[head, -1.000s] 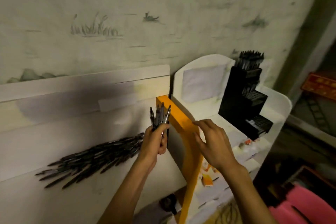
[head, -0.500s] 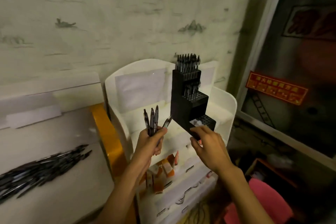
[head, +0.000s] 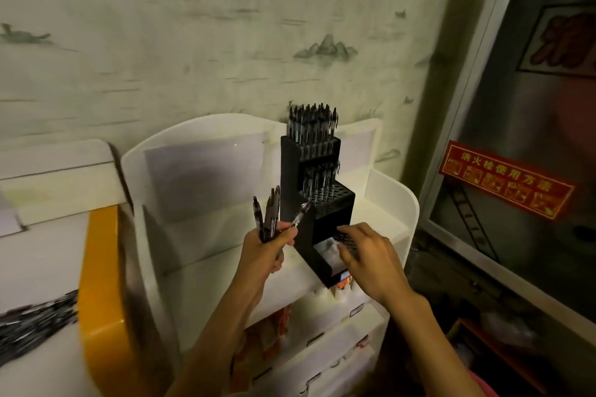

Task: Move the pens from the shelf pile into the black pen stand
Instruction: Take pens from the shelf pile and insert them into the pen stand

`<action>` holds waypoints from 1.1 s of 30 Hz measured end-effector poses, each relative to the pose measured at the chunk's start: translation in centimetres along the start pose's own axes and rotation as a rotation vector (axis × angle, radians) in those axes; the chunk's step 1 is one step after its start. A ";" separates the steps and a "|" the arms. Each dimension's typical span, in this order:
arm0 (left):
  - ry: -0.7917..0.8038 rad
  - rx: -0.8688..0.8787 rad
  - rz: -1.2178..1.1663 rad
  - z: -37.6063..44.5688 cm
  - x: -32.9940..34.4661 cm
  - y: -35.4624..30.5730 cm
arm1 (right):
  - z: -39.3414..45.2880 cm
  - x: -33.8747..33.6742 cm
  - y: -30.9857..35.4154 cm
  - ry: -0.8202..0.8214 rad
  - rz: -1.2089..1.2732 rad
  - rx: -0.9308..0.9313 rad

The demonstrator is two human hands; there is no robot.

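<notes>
Two bare forearms reach in from below, with no sleeves, watch or rings visible on the left hand (head: 266, 248) or the right hand (head: 371, 259) (the wrists are bare too).

Pale wallpaper (head: 193, 42) printed with grey mountains and birds fills the back wall in dim, yellowish light. Below it stands a white display rack (head: 393, 203), with a yellow panel (head: 96, 267) just to its left. Right of the rack, a metal-framed cabinet door (head: 532, 106) carries a red sticker (head: 506, 180)
</notes>
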State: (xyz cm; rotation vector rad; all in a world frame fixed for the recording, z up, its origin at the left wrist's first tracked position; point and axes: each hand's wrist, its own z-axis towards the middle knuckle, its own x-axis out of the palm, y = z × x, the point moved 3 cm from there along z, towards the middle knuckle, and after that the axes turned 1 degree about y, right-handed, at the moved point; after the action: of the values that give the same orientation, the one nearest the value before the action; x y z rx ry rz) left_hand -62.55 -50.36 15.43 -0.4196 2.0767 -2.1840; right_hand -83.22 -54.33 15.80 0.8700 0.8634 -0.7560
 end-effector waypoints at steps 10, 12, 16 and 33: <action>-0.141 -0.006 -0.028 8.5 3.1 1.0 | 10.4 0.5 -4.0 0.004 0.030 -0.148; -0.136 0.012 -0.028 9.1 3.5 0.9 | 11.6 0.6 -4.3 0.018 0.059 -0.167; -0.164 0.038 -0.005 10.2 4.4 0.8 | 13.9 0.8 -5.0 0.023 0.108 -0.206; -0.390 0.038 -0.027 12.9 10.4 0.9 | 22.0 3.0 -9.0 0.118 0.669 -0.284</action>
State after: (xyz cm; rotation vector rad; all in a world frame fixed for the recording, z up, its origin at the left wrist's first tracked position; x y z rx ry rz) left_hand -69.24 -65.50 16.36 -0.7996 1.8249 -1.9568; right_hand -82.37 -78.11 18.37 0.8783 0.6962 0.0012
